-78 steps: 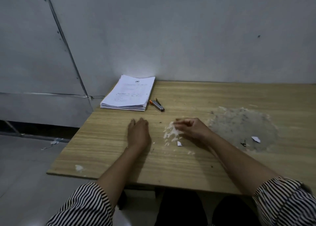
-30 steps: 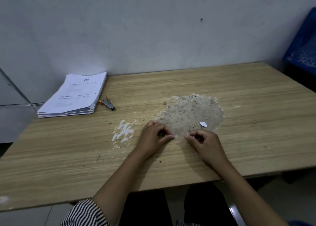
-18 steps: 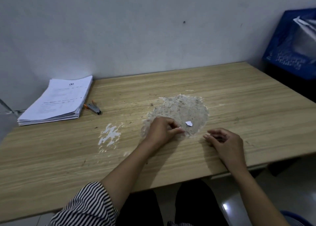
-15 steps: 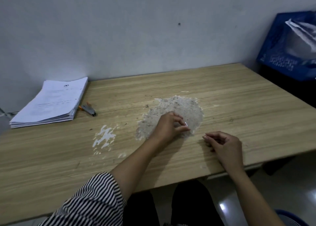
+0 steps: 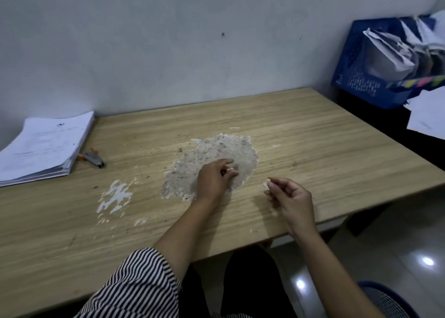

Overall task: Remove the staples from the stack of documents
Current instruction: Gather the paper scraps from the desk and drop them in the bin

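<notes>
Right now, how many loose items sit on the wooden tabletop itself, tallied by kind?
White stack of stapled paper documents: 1
Grey metal staple remover with orange handle: 1
Total: 2
A tiny pale scrap is pinched in the right hand's fingers, off the wooden tabletop, so not counted.

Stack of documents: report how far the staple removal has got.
Done: nothing visible; the stack of documents lies untouched at the table's far left, the staple remover beside it. In hand: the left hand picks at a worn patch; the right hand pinches a small white scrap. Left: apparently all the staples.
</notes>
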